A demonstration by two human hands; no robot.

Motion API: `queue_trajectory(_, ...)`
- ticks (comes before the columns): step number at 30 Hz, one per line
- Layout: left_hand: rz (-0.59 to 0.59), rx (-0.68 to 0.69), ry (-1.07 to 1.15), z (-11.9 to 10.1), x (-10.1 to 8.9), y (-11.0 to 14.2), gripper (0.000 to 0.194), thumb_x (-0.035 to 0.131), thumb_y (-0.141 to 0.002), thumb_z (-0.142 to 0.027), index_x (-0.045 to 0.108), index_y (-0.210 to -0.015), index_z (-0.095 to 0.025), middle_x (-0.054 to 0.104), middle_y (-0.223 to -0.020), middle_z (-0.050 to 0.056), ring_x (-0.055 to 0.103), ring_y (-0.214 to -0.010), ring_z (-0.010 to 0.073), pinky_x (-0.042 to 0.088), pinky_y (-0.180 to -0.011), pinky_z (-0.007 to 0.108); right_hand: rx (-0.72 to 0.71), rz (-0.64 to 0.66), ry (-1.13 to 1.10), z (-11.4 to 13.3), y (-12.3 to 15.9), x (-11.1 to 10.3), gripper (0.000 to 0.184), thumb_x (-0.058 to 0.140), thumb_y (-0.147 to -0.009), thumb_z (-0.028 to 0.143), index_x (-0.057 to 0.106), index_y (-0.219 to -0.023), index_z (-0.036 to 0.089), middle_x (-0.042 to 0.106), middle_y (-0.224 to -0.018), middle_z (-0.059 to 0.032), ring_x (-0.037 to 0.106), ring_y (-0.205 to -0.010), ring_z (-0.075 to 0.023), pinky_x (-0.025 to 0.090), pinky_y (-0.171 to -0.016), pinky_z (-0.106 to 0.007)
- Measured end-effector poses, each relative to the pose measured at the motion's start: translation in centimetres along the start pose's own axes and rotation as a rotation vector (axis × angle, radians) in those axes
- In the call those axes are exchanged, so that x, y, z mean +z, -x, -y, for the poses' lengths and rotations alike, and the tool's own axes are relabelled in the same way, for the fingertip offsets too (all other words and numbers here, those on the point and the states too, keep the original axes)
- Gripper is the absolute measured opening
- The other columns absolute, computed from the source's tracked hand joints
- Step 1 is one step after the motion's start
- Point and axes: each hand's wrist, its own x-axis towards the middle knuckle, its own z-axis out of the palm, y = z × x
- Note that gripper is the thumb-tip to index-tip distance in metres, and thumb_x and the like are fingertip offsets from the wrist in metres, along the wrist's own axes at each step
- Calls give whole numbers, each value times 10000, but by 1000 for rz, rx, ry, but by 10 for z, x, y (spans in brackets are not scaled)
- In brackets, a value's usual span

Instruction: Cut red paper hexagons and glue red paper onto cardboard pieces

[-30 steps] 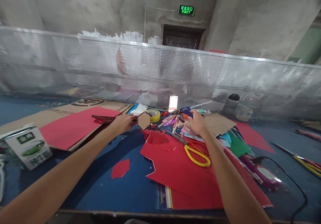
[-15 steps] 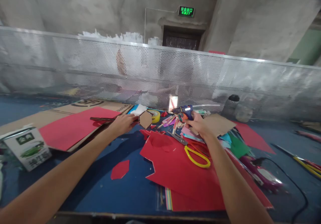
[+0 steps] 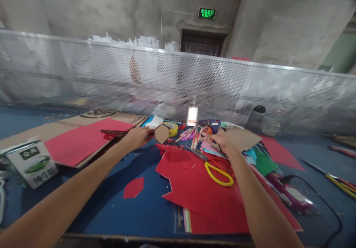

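Observation:
My left hand [image 3: 139, 136] is closed at the edge of a small hexagonal cardboard piece [image 3: 161, 134] with a dark rim. A thin brown strip [image 3: 114, 131] juts out left of that hand; whether it joins the hexagon is hidden. My right hand [image 3: 221, 138] is wrapped round a dark blue glue gun [image 3: 210, 123], fingers by its orange trigger [image 3: 207, 130]. Under and left of the right hand lie printed wooden sticks [image 3: 196, 137] and coloured paper scraps. Yellow-handled scissors [image 3: 219, 174] rest on cut red card [image 3: 200, 188] in front.
A red hexagon [image 3: 134, 188] lies on the blue table. Yellow tape [image 3: 171, 128] sits behind the cardboard hexagon. At left are a carton [image 3: 32, 162] and red sheet [image 3: 86, 142] on cardboard; at right, a purple corded device [image 3: 292, 194] and more scissors [image 3: 330, 174]. Metal mesh [image 3: 155, 81] stands behind.
The glue gun has shifted slightly to the right and its body now shows more level. My left hand and the cardboard hexagon have hardly moved.

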Motion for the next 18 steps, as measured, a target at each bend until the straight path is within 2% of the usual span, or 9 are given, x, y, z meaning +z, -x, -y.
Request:
queue_trajectory(3,2,8,15,-1,-1,0,383,441,-1008,-387,712,-1240,-249,748,-1139,114,723,-1003,300,531,-743,349,-18,-5,-123,2,0,0,422,828,-624,487,676,-881,187,535,-581,66,452,-539,-116,394,-554,-261)
queue_trajectory(8,24,-17,32,-5,-5,1,354,472,-989,-388,732,-1183,-245,752,-1089,123,727,-962,304,535,-756,358,8,112,-255,8,5,6,457,847,-645,545,601,-803,194,589,-643,25,568,-614,-150,504,-637,-305)
queue_trajectory(12,20,-19,42,-7,-7,1,353,483,-985,-392,742,-1169,-239,750,-1092,134,725,-954,316,535,-768,369,-30,342,-387,17,19,18,492,819,-742,589,589,-943,203,588,-715,36,590,-654,-143,543,-671,-301)
queue_trajectory(15,21,-10,33,-6,-7,2,350,487,-988,-393,742,-1167,-236,750,-1091,132,727,-952,316,528,-749,362,-54,568,-457,20,27,24,446,751,-848,600,545,-912,210,559,-765,25,539,-630,-118,477,-557,-241)
queue_trajectory(18,22,9,2,-6,-8,2,376,457,-1006,-413,732,-1181,-225,749,-1086,131,728,-940,318,518,-716,361,-89,694,-469,20,31,26,426,774,-847,562,562,-901,197,530,-797,10,521,-651,-115,413,-516,-218)
